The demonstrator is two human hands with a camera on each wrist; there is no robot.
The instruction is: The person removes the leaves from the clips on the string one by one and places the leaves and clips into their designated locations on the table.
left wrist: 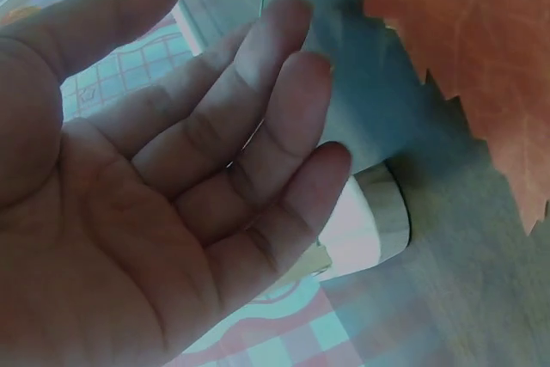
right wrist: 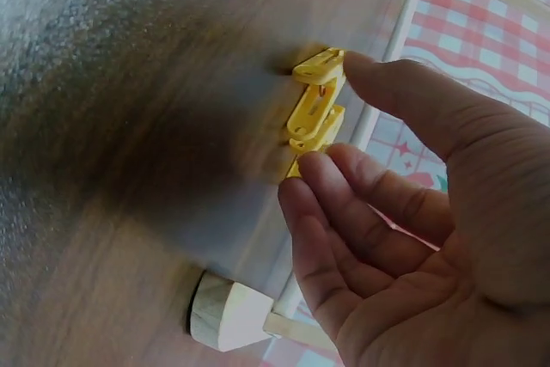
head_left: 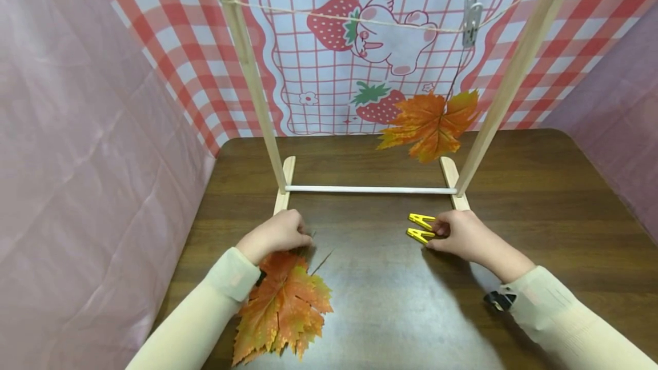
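My left hand (head_left: 280,234) is just past the top of a pile of orange maple leaves (head_left: 288,301) on the table. In the left wrist view its fingers are loosely bent, thumb apart, with nothing in the palm; a thin stem shows behind the fingertips. Two yellow clothespins (head_left: 420,236) lie side by side at the right. My right hand (head_left: 460,236) pinches them, thumb (right wrist: 365,70) at one side and fingertips (right wrist: 314,165) at the other. Another maple leaf (head_left: 434,121) hangs by its stem from a grey clothespin (head_left: 471,21) on a string.
A wooden frame stands ahead, with a left post (head_left: 252,79), a right post (head_left: 514,79) and a white crossbar (head_left: 370,189) low between them. The string (head_left: 329,16) sags between the post tops. Behind it hangs a checked strawberry cloth (head_left: 180,44); pink fabric (head_left: 92,159) drapes at the left.
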